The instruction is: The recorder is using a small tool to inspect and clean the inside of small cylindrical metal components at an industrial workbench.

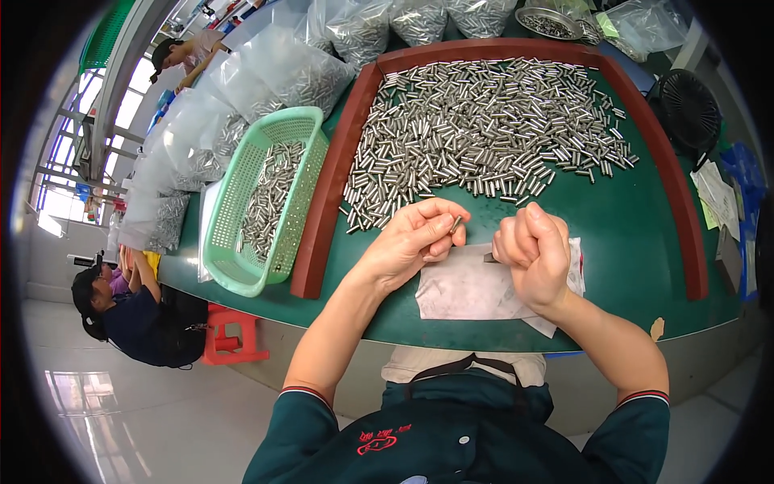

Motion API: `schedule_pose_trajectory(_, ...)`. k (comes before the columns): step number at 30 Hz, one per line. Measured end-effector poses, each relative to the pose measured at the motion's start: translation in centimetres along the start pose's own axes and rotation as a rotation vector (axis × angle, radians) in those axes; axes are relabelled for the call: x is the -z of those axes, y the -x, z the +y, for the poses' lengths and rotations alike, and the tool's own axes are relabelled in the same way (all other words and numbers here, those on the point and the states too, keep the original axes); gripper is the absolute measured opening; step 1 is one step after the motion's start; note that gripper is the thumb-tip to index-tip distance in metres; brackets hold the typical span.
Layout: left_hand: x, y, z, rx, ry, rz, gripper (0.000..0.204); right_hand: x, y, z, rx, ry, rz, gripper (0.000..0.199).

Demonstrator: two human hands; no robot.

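Note:
Between the thumb and fingers of my left hand is a small metal pin, tilted upward. My right hand is curled like a fist, and a dark metal tip pokes out on its left side; the rest of that piece is hidden in the fingers. Both hands are over a stained whitish cloth on the green tabletop. Just beyond them spreads a large heap of shiny metal pins.
A dark red wooden frame borders the heap. To the left stands a green plastic basket of pins, with clear bags of pins behind. A black fan is at right. Co-workers sit at left, near a red stool.

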State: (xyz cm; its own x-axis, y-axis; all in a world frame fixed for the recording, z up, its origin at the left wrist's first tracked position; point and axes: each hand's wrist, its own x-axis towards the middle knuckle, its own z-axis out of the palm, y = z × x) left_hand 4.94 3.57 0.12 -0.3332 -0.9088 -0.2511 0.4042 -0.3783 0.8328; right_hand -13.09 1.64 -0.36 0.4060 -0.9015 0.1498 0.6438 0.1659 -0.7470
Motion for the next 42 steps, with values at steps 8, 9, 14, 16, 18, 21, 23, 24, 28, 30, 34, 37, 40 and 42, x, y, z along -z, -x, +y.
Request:
schedule_pose_trajectory(8,2.1,-0.1,1.0,-0.261,-0.299,0.406,0.022,0.0,-0.1,-0.2,0.0,0.015,-0.01,0.042)
schedule_pose_trajectory(9,1.3,-0.4,1.0,-0.361,-0.611,0.582,0.018,0.1,-0.1,-0.2,-0.004,0.015,-0.01,0.042)
schedule_pose_trajectory(14,0.7,-1.2,0.2,-0.511,-1.509,0.702,0.017,0.0,0.0,-0.1,-0.011,0.032,-0.007,0.043)
schedule_pose_trajectory(16,0.5,-1.6,0.0,-0.544,-1.533,0.682,0.017,-0.1,0.0,-0.1,-0.008,0.042,-0.003,0.042)
schedule_pose_trajectory(18,0.8,-2.0,-0.2,-0.559,-1.596,0.648,0.012,-0.1,0.0,-0.1,-0.004,0.051,0.001,0.042)
schedule_pose_trajectory(21,1.7,-2.4,-0.5,-0.751,-1.617,0.614,0.013,0.0,0.0,-0.2,-0.009,0.045,-0.001,0.042)
schedule_pose_trajectory(23,1.7,-2.0,-0.6,-0.684,-1.644,0.609,0.012,-0.1,-0.1,-0.2,-0.005,0.037,-0.004,0.042)
schedule_pose_trajectory(24,1.0,-1.6,-0.3,-0.588,-1.628,0.624,0.012,0.0,-0.1,-0.2,-0.005,0.038,0.002,0.042)
schedule_pose_trajectory(28,1.3,-1.7,-0.3,-0.538,-1.659,0.658,0.015,0.1,-0.1,-0.1,-0.006,0.047,0.007,0.043)
schedule_pose_trajectory(30,1.6,-1.6,-0.5,-0.568,-1.648,0.633,0.014,0.0,0.0,-0.1,-0.003,0.042,0.006,0.043)
schedule_pose_trajectory(34,1.1,-1.6,-0.6,-0.709,-1.589,0.433,0.009,0.0,0.0,0.0,-0.004,0.028,0.023,0.043)
schedule_pose_trajectory(37,-0.4,-0.8,-0.6,-0.663,-1.348,0.161,0.009,0.0,-0.1,-0.1,-0.008,0.015,0.038,0.043)
schedule_pose_trajectory(40,-1.4,-0.1,-0.2,-0.595,-1.276,-0.077,0.008,0.1,-0.2,-0.2,-0.018,0.004,0.057,0.043)
schedule_pose_trajectory(42,-1.5,0.1,-0.1,-0.525,-1.288,-0.152,0.007,0.1,-0.3,-0.3,-0.024,-0.006,0.061,0.043)
